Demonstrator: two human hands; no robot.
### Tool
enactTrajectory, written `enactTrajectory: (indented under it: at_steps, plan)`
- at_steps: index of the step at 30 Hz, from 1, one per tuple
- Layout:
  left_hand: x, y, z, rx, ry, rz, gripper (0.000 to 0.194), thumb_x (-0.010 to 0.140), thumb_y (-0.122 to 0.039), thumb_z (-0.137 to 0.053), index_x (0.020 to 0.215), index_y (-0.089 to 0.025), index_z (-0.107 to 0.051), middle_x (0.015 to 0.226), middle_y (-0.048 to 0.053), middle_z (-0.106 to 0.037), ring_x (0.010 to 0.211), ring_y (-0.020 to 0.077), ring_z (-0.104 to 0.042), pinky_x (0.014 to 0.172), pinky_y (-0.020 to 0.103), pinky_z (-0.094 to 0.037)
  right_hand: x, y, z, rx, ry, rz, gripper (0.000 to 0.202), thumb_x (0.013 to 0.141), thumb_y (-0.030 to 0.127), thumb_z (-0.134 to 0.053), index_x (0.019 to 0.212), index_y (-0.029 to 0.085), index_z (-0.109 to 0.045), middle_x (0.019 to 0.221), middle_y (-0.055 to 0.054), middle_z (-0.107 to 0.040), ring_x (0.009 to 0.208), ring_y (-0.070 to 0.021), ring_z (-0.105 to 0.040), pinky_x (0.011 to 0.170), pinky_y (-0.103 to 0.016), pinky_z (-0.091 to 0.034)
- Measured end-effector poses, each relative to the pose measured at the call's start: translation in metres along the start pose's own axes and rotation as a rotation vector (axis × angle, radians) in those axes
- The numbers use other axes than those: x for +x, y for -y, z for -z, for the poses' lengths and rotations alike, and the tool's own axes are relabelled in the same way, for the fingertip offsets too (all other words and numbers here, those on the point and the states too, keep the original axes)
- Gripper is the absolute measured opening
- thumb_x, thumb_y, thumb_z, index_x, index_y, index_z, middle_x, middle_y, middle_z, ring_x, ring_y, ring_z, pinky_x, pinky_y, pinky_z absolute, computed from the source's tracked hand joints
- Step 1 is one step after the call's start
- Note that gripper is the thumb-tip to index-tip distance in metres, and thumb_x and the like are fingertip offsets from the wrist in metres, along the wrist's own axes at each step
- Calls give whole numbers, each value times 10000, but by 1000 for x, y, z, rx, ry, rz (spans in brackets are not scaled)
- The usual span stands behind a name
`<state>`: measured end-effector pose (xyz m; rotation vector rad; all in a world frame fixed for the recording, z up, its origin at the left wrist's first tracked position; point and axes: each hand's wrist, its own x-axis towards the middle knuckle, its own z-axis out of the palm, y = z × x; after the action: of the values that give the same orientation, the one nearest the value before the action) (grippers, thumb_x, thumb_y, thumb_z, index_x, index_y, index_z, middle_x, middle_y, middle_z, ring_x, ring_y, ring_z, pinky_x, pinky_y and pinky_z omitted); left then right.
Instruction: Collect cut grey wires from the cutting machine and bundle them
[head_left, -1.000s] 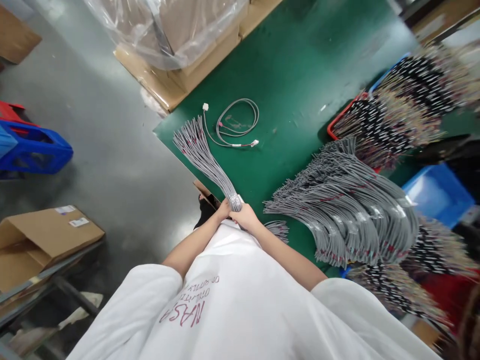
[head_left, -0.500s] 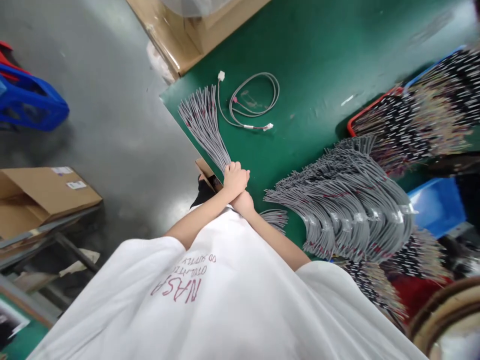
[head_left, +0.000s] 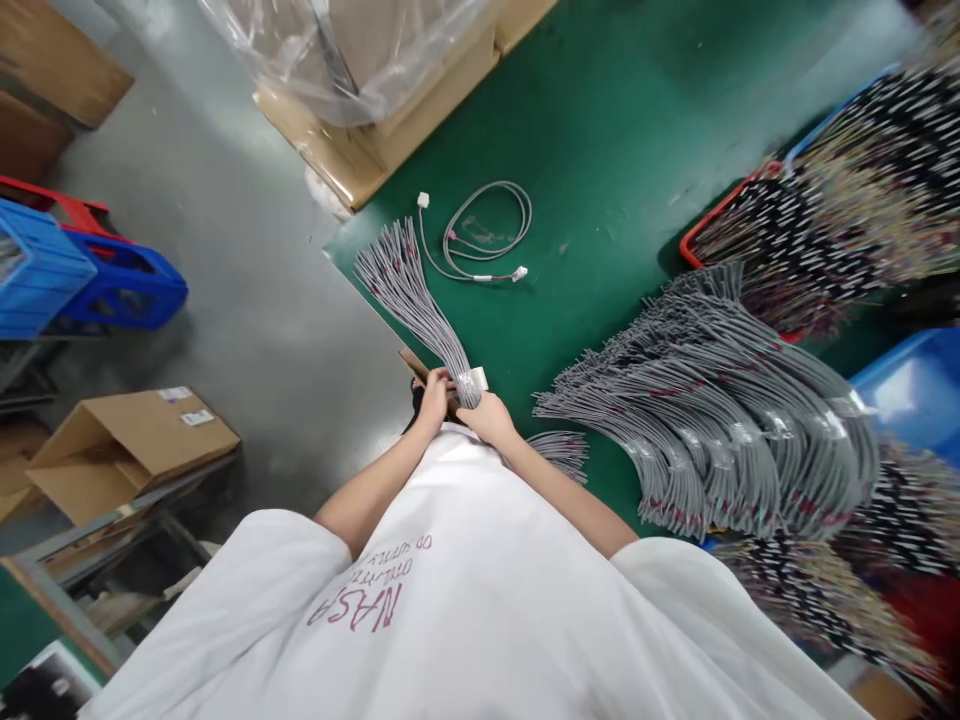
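Note:
A bundle of thin grey cables (head_left: 424, 310) lies across the table corner, its loose ends fanned out away from me. My right hand (head_left: 489, 418) is closed around the near part of the bundle. Just above that grip, clear tape (head_left: 466, 387) wraps the cables and a small white tag (head_left: 479, 379) sticks out. On the bundle's left side is my left hand (head_left: 435, 398), its fingers curled; what they hold is hidden. Beyond the bundle rests a single looped grey cable (head_left: 487, 277) with white connectors. A smaller group of grey cables (head_left: 562, 453) shows beside my right forearm.
Several taped grey cable bundles (head_left: 720, 430) are stacked on the green table (head_left: 600, 130) to the right. Behind them stand a red bin (head_left: 686, 245) full of wires and a blue bin (head_left: 915, 390). A cardboard box (head_left: 367, 165) with plastic film sits at the far edge.
My hands were clasped together over the bundle; now the left has moved off to its left side. The taped band and white tag have come into sight. The view has shifted.

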<state>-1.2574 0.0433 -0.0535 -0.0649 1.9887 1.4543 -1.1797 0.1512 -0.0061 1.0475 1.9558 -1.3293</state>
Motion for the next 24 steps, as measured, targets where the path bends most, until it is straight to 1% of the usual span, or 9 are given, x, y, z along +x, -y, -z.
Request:
enactTrajectory:
  at_steps: [3, 6, 8, 11, 14, 16, 18, 21, 24]
  plan:
    - [6, 11, -13, -86, 115, 26, 284, 908, -406, -444, 993, -204, -623, 994, 66, -669, 949, 207, -618, 900, 378, -491, 0, 0, -2, 15, -14, 26, 157, 697, 302, -630, 756, 160, -660, 636, -49, -684, 567, -164, -617, 490, -221, -385]
    - [11, 15, -24, -155, 183, 28, 284, 870, -432, -531, 956, -191, -655, 939, 54, -677, 896, 199, -618, 879, 356, -497, -1, 0, -4, 41, -11, 31, 101, 684, 266, -602, 714, 173, -626, 543, -15, -641, 503, -151, -596, 472, -215, -387]
    - [13, 18, -26, -188, 189, 30, 292, 856, -446, -559, 954, -185, -647, 883, 46, -666, 845, 190, -611, 837, 344, -508, -1, 0, -4, 56, -19, 33, 76, 671, 253, -597, 686, 179, -605, 522, -5, -629, 486, -147, -591, 466, -212, -391]
    - [11, 24, -26, -213, 133, 28, 303, 851, -485, -571, 895, -190, -620, 827, 40, -632, 828, 194, -597, 808, 349, -514, -1, 0, -5, 95, -16, 31, 48, 657, 231, -585, 646, 185, -580, 519, 1, -627, 478, -137, -585, 473, -207, -406]
    - [8, 26, -19, -214, 50, -10, 316, 883, -504, -516, 839, -204, -604, 941, 59, -620, 954, 207, -580, 910, 370, -488, 0, 0, -8, 155, 26, 27, 45, 645, 210, -570, 607, 186, -566, 500, 8, -609, 464, -127, -566, 475, -206, -414]
    - [7, 25, -11, -202, 4, -46, 326, 898, -502, -484, 822, -209, -607, 1041, 69, -603, 1053, 209, -550, 991, 364, -447, -1, 1, -11, 202, 68, 30, 49, 634, 194, -563, 586, 186, -560, 484, 13, -591, 452, -120, -548, 470, -206, -411]
    - [6, 23, -1, -179, -18, -73, 336, 892, -511, -491, 800, -210, -609, 1066, 74, -593, 1088, 211, -535, 1024, 358, -423, -1, 3, -11, 279, 120, 25, 43, 619, 175, -563, 579, 186, -555, 473, 19, -574, 442, -114, -531, 462, -205, -407]
    - [4, 15, 14, -133, -23, -98, 388, 883, -570, -491, 759, -214, -581, 958, 67, -582, 990, 211, -551, 993, 366, -433, -1, 5, -5, 400, 182, 1, 61, 625, 175, -567, 577, 191, -533, 467, 22, -549, 428, -111, -508, 443, -209, -403]
    - [2, 4, 25, -96, -1, -96, 448, 881, -642, -455, 748, -223, -539, 833, 41, -535, 853, 199, -535, 924, 371, -455, 2, 5, 5, 453, 180, -8, 109, 657, 196, -562, 565, 200, -504, 468, 16, -536, 420, -112, -496, 432, -217, -407]
